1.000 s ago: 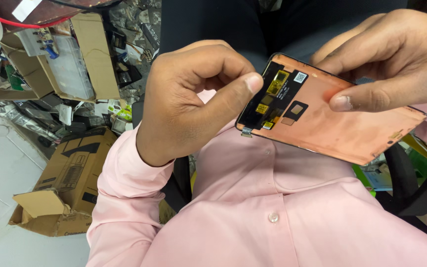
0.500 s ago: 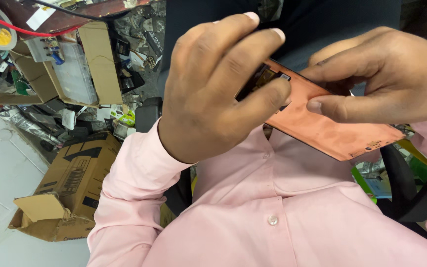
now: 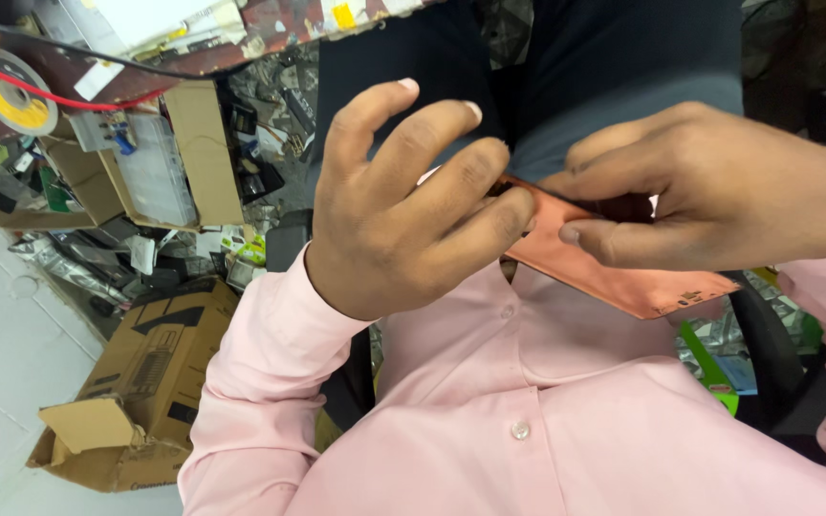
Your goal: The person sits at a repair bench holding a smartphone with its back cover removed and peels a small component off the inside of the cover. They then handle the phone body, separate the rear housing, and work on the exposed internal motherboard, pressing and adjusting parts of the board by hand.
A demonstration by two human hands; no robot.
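Note:
A thin copper-coloured display panel (image 3: 614, 263) is held in front of my pink shirt (image 3: 547, 420), seen almost edge-on. My right hand (image 3: 719, 191) grips its upper edge, thumb along the face and fingers curled behind. The panel's left end lies under my left hand (image 3: 403, 210), whose lower fingers press on it while the index and middle fingers lift away. That hand hides the black and yellow parts on this end.
A brown cardboard box (image 3: 136, 382) with open flaps lies on the white floor (image 3: 2, 334) at the lower left. Above it are a cluttered open carton (image 3: 160, 162), a yellow wire spool (image 3: 11, 96) and a red wire. A black chair arm (image 3: 776, 354) sits at the right.
My left hand has slid from the panel's edge over its left end, covering the black and yellow parts. The panel has tipped flatter. My right hand keeps its grip.

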